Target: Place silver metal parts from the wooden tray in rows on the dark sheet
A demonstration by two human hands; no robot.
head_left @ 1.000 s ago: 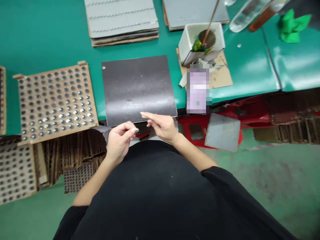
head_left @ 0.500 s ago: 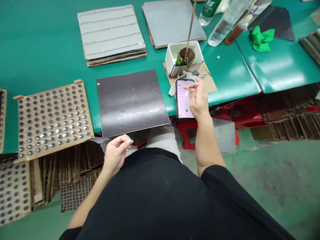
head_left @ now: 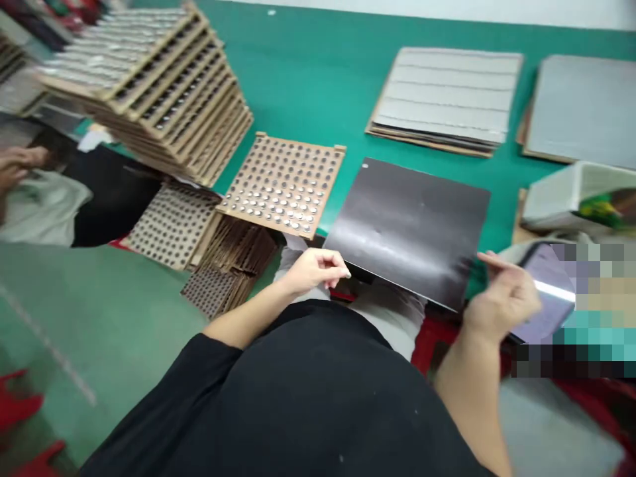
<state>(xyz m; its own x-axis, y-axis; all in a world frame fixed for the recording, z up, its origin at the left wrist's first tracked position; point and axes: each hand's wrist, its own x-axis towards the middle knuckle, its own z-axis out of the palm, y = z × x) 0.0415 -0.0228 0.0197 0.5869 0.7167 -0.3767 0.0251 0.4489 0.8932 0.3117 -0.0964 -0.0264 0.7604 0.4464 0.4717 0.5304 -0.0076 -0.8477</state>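
My left hand (head_left: 320, 270) is closed in a pinch on a small pale piece (head_left: 348, 274), just in front of the near edge of a dark square sheet (head_left: 407, 222). One small round metal piece (head_left: 365, 165) sits at that sheet's far left corner. My right hand (head_left: 504, 298), somewhat blurred, is at the sheet's right edge; its index finger is stretched out, the others loosely bent, and nothing shows in it. Right behind that hand lies a phone (head_left: 544, 285), partly hidden. Left of the sheet is a wooden board (head_left: 283, 182) with rows of round metal pieces.
A tall stack of wooden boards (head_left: 163, 106) stands at the left, near another person's hand (head_left: 22, 159). Grey sheets in a stack (head_left: 452, 93) and a second stack (head_left: 586, 109) lie at the back. A white box (head_left: 551, 195) stands at the right, above pixelated patches.
The view has swung left, so the board stack and another person now show. My right hand has come off the phone's screen towards the dark sheet. My left hand keeps its pinch.
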